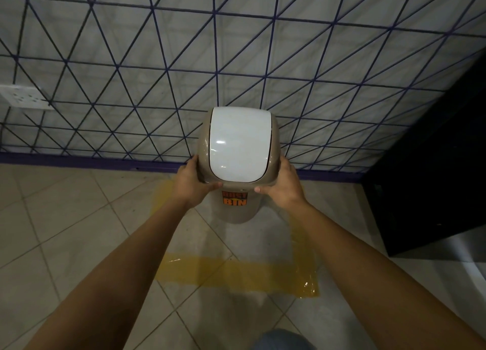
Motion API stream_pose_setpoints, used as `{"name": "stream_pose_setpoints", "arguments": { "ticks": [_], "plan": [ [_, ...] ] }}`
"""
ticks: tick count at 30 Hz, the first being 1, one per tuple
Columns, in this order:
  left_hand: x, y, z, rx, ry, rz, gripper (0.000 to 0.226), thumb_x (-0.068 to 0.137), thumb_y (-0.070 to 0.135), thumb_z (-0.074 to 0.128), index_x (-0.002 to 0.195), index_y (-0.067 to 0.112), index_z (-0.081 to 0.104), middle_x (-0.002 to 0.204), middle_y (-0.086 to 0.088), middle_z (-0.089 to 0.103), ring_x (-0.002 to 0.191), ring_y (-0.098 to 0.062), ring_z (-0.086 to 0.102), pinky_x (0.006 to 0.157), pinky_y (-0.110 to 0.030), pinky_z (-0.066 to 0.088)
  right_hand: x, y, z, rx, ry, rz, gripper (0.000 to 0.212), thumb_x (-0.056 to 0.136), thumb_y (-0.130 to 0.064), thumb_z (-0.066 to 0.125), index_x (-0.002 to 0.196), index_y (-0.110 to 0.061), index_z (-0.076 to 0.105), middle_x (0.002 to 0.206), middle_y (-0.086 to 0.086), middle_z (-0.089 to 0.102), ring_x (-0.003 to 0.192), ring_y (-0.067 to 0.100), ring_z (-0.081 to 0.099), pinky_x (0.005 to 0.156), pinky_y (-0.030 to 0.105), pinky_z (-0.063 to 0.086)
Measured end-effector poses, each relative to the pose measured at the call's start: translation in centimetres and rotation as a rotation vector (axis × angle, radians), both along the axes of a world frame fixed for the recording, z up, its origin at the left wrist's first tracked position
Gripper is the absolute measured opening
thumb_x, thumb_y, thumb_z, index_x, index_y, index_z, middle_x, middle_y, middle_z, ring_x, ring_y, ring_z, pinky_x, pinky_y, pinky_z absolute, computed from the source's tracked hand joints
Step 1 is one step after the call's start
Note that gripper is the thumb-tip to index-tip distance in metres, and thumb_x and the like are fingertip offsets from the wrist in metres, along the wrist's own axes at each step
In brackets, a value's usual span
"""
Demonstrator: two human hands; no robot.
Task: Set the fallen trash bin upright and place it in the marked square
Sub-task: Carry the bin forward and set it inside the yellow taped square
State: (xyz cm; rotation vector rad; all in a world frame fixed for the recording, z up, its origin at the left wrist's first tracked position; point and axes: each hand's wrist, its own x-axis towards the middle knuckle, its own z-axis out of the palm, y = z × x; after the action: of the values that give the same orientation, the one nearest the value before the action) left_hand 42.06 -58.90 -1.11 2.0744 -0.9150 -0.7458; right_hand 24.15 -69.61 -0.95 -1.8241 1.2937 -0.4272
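Note:
A beige trash bin [238,213] with a white swing lid [239,143] and an orange "DUST BIN" label stands upright, seen from above. My left hand [190,181] grips the left side of its top rim and my right hand [282,185] grips the right side. The bin is inside the square marked with yellow tape [236,273] on the floor, toward its far side near the wall. Whether its base touches the floor I cannot tell.
A wall with a dark triangle-line pattern [236,60] and a purple skirting rises just behind the bin. A wall socket [25,97] sits at the left. A black cabinet [434,165] stands at the right. Beige floor tiles [65,231] spread around the tape.

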Motion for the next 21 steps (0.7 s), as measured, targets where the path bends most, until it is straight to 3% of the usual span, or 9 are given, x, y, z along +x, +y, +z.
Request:
{"name": "stream_pose_setpoints", "arguments": {
  "ticks": [16, 19, 21],
  "plan": [
    [1.3, 0.5, -0.6, -0.021, 0.017, -0.014, 0.096, 0.067, 0.022, 0.082, 0.146, 0.021, 0.028, 0.140, -0.012, 0.046, 0.132, -0.033, 0.039, 0.106, -0.055, 0.039, 0.7, -0.2, -0.3, 0.023, -0.049, 0.003, 0.111, 0.059, -0.010, 0.087, 0.148, -0.020, 0.020, 0.145, 0.006, 0.040, 0.134, 0.024, 0.038, 0.110, 0.044, 0.036],
    [1.2, 0.5, -0.5, -0.012, -0.015, -0.007, 0.098, 0.067, 0.024, 0.082, 0.147, 0.022, 0.026, 0.141, -0.014, 0.042, 0.130, -0.032, 0.039, 0.109, -0.050, 0.037, 0.8, -0.3, -0.2, 0.000, -0.045, 0.028, 0.116, 0.057, -0.011, 0.088, 0.149, -0.020, 0.016, 0.147, 0.006, 0.036, 0.137, 0.024, 0.033, 0.113, 0.045, 0.032],
    [0.9, 0.6, -0.6, -0.029, -0.075, 0.001, 0.103, 0.066, 0.025, 0.083, 0.148, 0.022, 0.020, 0.143, -0.013, 0.035, 0.132, -0.030, 0.035, 0.108, -0.040, 0.033, 1.0, -0.2, -0.1, -0.064, -0.016, 0.042, 0.124, 0.055, -0.015, 0.089, 0.150, -0.020, 0.009, 0.153, 0.007, 0.026, 0.142, 0.026, 0.023, 0.116, 0.048, 0.025]
  ]
}}
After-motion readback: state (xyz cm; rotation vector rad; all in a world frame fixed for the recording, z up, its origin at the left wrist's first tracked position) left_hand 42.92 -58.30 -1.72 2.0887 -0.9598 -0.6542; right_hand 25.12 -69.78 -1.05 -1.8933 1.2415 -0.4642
